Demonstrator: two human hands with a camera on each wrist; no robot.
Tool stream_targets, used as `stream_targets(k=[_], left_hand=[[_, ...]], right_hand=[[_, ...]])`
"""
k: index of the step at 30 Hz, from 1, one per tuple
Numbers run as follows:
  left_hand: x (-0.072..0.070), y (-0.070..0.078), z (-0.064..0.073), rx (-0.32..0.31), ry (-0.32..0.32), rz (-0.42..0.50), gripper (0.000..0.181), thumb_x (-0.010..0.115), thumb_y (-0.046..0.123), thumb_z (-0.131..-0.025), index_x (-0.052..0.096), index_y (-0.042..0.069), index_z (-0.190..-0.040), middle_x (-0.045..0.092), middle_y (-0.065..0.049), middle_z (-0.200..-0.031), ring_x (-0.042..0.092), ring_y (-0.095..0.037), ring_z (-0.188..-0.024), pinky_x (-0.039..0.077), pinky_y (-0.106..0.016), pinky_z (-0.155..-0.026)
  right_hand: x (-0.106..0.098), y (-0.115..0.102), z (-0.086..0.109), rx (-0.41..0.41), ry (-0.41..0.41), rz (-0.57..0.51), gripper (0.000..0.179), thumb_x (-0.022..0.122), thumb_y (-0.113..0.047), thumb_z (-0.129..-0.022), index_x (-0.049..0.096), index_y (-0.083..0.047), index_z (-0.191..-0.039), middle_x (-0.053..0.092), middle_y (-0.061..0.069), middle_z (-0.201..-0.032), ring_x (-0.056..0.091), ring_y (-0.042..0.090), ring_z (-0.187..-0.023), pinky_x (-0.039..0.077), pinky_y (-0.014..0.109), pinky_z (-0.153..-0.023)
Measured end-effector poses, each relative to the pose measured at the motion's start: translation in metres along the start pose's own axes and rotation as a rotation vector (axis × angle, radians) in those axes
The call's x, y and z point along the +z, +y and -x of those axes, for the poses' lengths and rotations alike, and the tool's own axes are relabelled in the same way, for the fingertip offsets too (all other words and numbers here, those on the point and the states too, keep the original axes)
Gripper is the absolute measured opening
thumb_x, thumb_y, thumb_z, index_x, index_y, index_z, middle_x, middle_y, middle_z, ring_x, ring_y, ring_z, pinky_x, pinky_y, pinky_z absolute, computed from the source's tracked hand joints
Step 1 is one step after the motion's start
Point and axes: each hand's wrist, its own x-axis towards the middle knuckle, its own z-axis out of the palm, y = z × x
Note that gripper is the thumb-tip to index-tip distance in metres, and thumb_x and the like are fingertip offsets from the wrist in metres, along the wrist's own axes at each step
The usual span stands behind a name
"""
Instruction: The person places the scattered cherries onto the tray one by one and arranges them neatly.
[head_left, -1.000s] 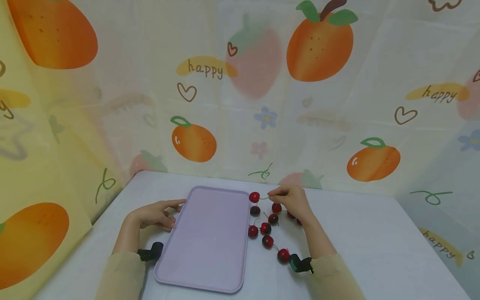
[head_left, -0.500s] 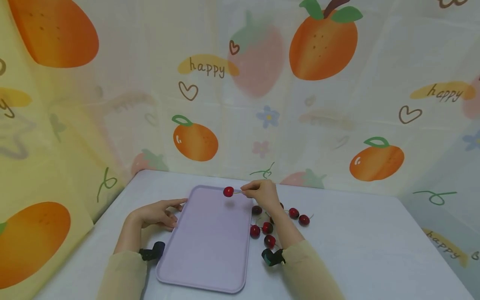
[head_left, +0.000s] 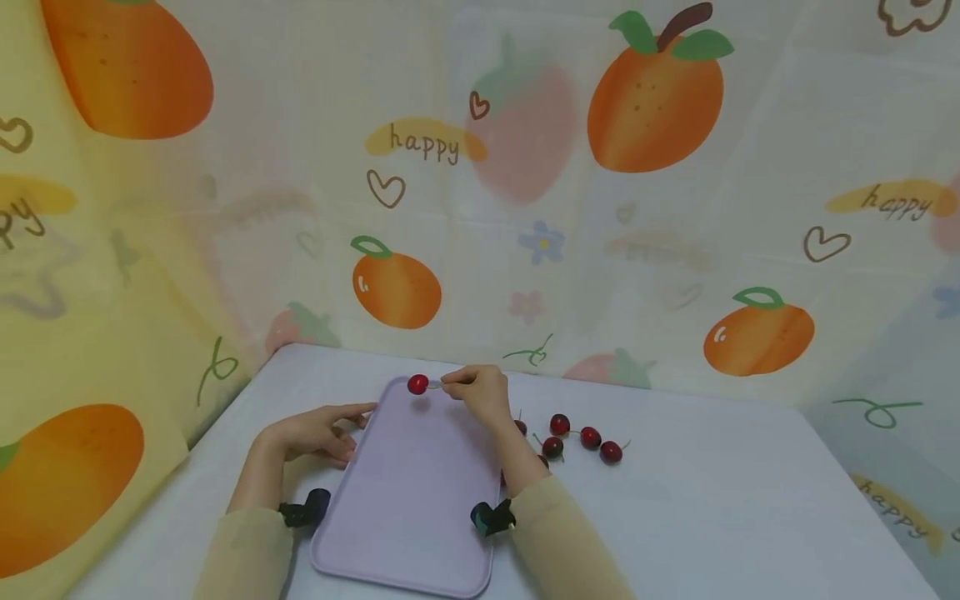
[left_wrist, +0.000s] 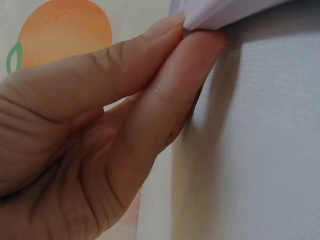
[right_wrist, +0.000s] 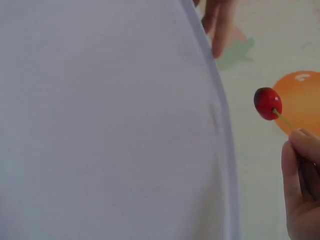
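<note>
My right hand (head_left: 482, 398) pinches the green stem of a red cherry (head_left: 417, 384) between thumb and fingertip. That cherry hangs above the far end of the pale purple tray (head_left: 420, 500), with a faint shadow below it. In the right wrist view the fruit (right_wrist: 268, 103) points away from the fingertips, its stem plain to see. At the tray's left side is my left hand (head_left: 311, 435). The left wrist view has its thumb and a finger (left_wrist: 165, 82) pinching the tray's edge (left_wrist: 215, 15).
Several cherries (head_left: 590, 437) lie on the white table (head_left: 712, 500) right of the tray, some partly hidden by my right forearm. A printed cloth (head_left: 465, 250) with oranges hangs behind and at the sides. A black wrist camera (head_left: 491, 518) sits over the tray's right rim.
My right hand has carried the cherry by its stem leftward, from beside the tray's right edge to above its far left part. My left hand stays at the tray's left edge.
</note>
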Motion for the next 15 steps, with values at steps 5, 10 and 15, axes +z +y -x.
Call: stream_targets(k=[5, 10, 15], left_hand=[[0.001, 0.001, 0.001, -0.019, 0.003, 0.002, 0.080, 0.069, -0.001, -0.084, 0.032, 0.010, -0.154, 0.043, -0.019, -0.133, 0.059, -0.018, -0.089, 0.061, -0.030, -0.079], [0.001, 0.000, 0.000, -0.007, -0.012, 0.007, 0.080, 0.069, 0.000, -0.085, 0.030, 0.008, -0.155, 0.041, -0.019, -0.134, 0.058, -0.017, -0.090, 0.061, -0.028, -0.079], [-0.002, 0.001, -0.001, 0.017, -0.029, 0.006, 0.081, 0.068, 0.000, -0.085, 0.027, 0.005, -0.155, 0.038, -0.022, -0.135, 0.057, -0.016, -0.088, 0.061, -0.027, -0.078]], right_hand=[[0.023, 0.011, 0.000, -0.001, 0.014, -0.029, 0.009, 0.079, -0.009, -0.080, 0.081, -0.010, -0.088, 0.078, 0.009, -0.088, 0.072, 0.008, -0.070, 0.056, 0.017, -0.063], [0.035, 0.013, 0.003, -0.010, 0.029, -0.040, 0.008, 0.078, -0.006, -0.079, 0.081, -0.006, -0.086, 0.078, 0.011, -0.088, 0.066, 0.002, -0.066, 0.054, 0.014, -0.062], [0.040, 0.010, 0.003, -0.020, 0.058, 0.016, 0.007, 0.079, -0.006, -0.078, 0.081, -0.007, -0.084, 0.078, 0.010, -0.086, 0.068, 0.007, -0.072, 0.051, 0.013, -0.061]])
